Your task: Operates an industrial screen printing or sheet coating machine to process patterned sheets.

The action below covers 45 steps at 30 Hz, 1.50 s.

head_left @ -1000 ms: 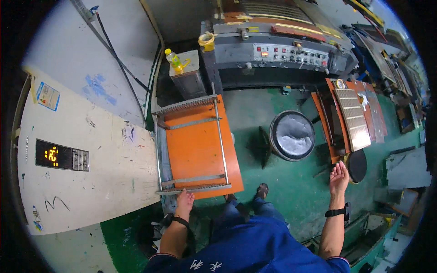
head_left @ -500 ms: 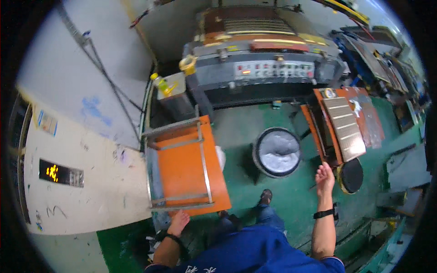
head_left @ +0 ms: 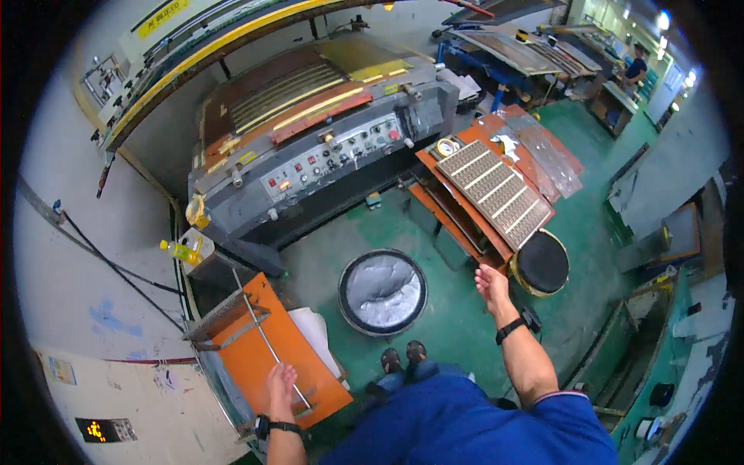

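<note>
My left hand (head_left: 281,385) hovers over the near right part of an orange board (head_left: 263,364) with a metal frame on it, and appears to hold nothing. Its fingers are stretched out. Farther right, my right hand (head_left: 491,287) is beside the near corner of a low orange-topped table, fingers loosely bent and apart, nothing visible in them. On that table lies a perforated panel (head_left: 496,195) with pale strips across it. A round black stool (head_left: 542,262) stands just right of my right hand. Whether either hand touches the furniture, I cannot tell.
A grey-cushioned round stool (head_left: 384,291) stands ahead of my feet. Beyond it is a large grey machine with a button panel (head_left: 333,155). A yellow-capped bottle (head_left: 180,252) is at left. Tape (head_left: 447,147) lies by the panel. Another person (head_left: 635,70) is far off at right.
My view has swung to the right, bringing in the far room and the other person. My left hand has gone from the orange board's near edge to over it. My right hand stays near the table corner.
</note>
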Tool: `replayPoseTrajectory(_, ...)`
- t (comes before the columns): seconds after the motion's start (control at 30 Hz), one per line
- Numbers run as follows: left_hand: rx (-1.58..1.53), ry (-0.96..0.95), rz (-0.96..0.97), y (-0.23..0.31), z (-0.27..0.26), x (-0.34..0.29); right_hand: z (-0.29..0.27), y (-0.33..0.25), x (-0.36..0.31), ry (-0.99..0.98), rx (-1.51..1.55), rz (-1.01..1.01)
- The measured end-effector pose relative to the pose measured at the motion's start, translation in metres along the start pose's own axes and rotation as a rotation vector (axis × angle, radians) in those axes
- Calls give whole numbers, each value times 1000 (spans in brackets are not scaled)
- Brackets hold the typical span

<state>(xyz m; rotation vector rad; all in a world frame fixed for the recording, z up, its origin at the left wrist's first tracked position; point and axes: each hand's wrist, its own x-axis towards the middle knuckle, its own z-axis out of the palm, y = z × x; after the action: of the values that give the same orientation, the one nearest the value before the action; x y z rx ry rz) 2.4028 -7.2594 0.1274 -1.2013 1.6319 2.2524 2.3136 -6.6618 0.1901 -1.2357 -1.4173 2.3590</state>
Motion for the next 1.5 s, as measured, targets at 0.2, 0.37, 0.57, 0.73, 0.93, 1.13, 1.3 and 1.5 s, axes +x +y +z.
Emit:
replayPoseTrajectory(0.2,208,-276,-7,32,195,80,-79,-21,21,121,32,-36)
replayPoseTrajectory(0.37,493,-493,147,65,375,109,-125,-39,60,225,113,-38)
replayPoseTrajectory(0.57,1054,-603,591,34,640,140,-203,-32,164,278,122,-109)
replayPoseTrajectory(0.73,1514,-713,906,-5,796,175,-208,-28,262,431,-431,-108)
replayPoseTrajectory(0.93,1591,-688,904,-59,926,210,-240,47,347,795,-523,-215)
replayPoseTrajectory(1.13,1725,-488,908,-71,946,259,-187,-64,318,373,-308,141)
replayPoseTrajectory(1.3,1677,-425,872,-80,948,265,-200,-39,338,345,-391,166)
replayPoseTrajectory(1.5,1834,-504,654,-99,954,301,-210,-16,344,373,-462,156)
